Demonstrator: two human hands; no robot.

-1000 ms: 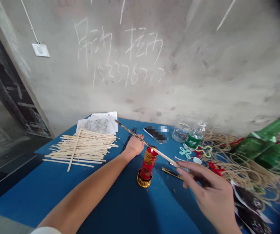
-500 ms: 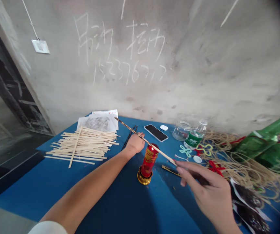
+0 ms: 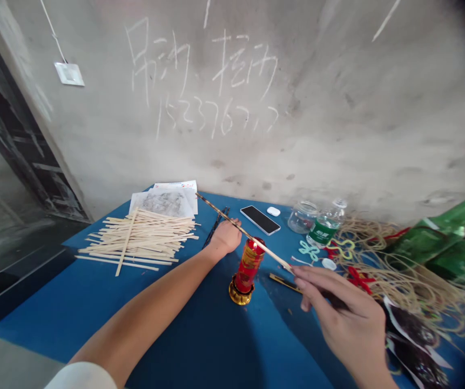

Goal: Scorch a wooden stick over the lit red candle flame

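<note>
Left forearm point(image 3: 155, 305) extended forward, left hand point(image 3: 227, 239) curled and low; right hand point(image 3: 349, 319) raised, fingers point(image 3: 313, 282) pinched.

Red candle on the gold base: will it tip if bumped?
A light bump probably won't tip it: the gold base flares wider than the red candle. Being tall and slim, it could topple under a firm push.

- Bare grey concrete wall point(image 3: 337, 108), scuffed and blotchy
- White chalk characters and a row of digits point(image 3: 200, 75) written across it
- Small white wall plate point(image 3: 69, 74) high on the left, a white cable point(image 3: 53, 35) rising from it
- Dark, glassy framed opening point(image 3: 17, 124) at the wall's left edge
- Table with a blue top point(image 3: 94, 302)
- Pale grey floor point(image 3: 5, 362) at lower left
- Even, soft daylight-like light
</note>
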